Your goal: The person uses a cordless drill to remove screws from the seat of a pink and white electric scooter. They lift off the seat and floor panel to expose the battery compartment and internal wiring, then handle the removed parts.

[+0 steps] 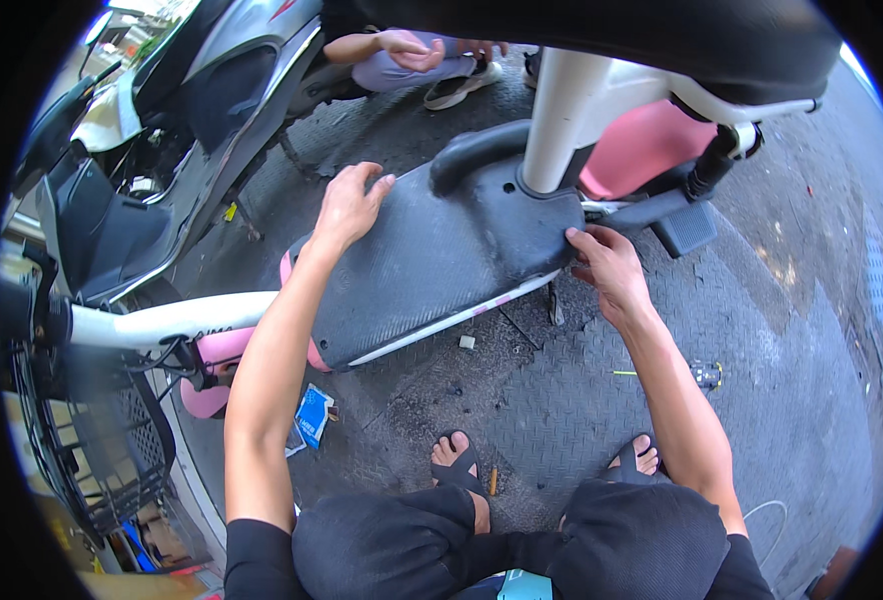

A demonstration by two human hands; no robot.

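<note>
In front of me is a pink and white electric scooter, its black plastic footboard cover [412, 270] lying between my arms. My left hand [352, 207] is over the far left edge of that cover, its fingers apart and slightly bent, with nothing in them. Whether it touches the cover I cannot tell. At the cover's right corner, below the white seat post [560, 120], my right hand [610, 268] grips the edge between thumb and fingers. The black pedal [686, 230] sits just beyond that hand.
A screwdriver [707, 375] lies on the textured floor at right. Near my feet are a blue packet [314, 414] and a small white piece [467, 342]. A partly stripped dark scooter [202, 130] stands at far left. Another person's hand [412, 50] shows beyond; a wire basket [92, 430] is at left.
</note>
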